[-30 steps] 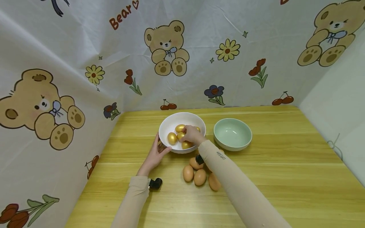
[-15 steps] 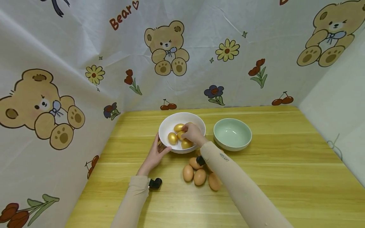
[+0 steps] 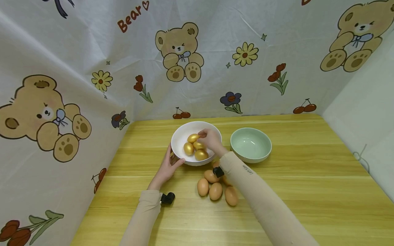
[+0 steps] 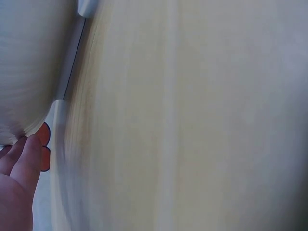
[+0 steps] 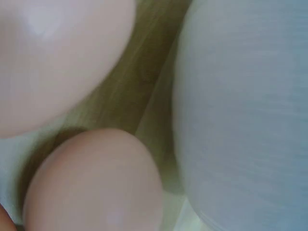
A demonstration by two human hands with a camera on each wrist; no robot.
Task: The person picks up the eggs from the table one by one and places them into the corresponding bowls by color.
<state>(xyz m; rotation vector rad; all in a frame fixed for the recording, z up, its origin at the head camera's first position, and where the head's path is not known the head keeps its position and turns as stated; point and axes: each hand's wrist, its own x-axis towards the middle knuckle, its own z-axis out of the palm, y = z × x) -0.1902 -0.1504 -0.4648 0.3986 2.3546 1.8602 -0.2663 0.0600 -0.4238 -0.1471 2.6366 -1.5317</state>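
White cloth (image 3: pixel 212 34) with cartoon bears hung past the hands, and the red word "Bear" (image 3: pixel 129 19) with a little heart was on it. Beneath the hands was a yellow wooden table (image 3: pixel 184 222). The left hand (image 3: pixel 165 169) was spread wide, thumb and fingers against the side of the white bowl (image 3: pixel 178 136). The right hand (image 3: pixel 210 140) dipped into that bowl with its fingertips at the gold eggs (image 3: pixel 193 138); I could not tell if it held one. Just beyond those fingertips, one gold egg lay with its long way mostly sideways; the one nearest the left hand pointed more front to back. Right of the right hand sat a green bowl (image 3: pixel 251 145). Brown eggs (image 3: pixel 215 191) lay closer in, near the right sleeve (image 3: pixel 255 194) (its tiny writing was too small to read).
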